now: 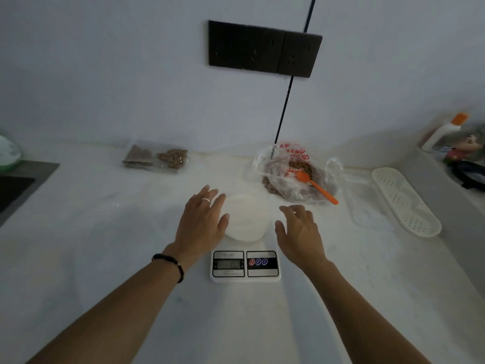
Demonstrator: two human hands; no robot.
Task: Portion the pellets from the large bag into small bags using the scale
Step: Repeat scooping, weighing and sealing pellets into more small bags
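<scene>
A white kitchen scale sits at the centre of the white counter, a round white dish on its platform. My left hand hovers at the dish's left rim, fingers spread and straight. My right hand hovers just right of the dish, fingers relaxed, holding nothing. Behind to the right lies the large clear bag of brown pellets with red print, an orange spoon resting in it. Two small filled bags lie at the back left.
A white perforated tray lies at the right, with clear plastic beside it. A raised ledge at the far right holds a bottle and a figurine. A dark sink is at the left edge. Black wall sockets hang above.
</scene>
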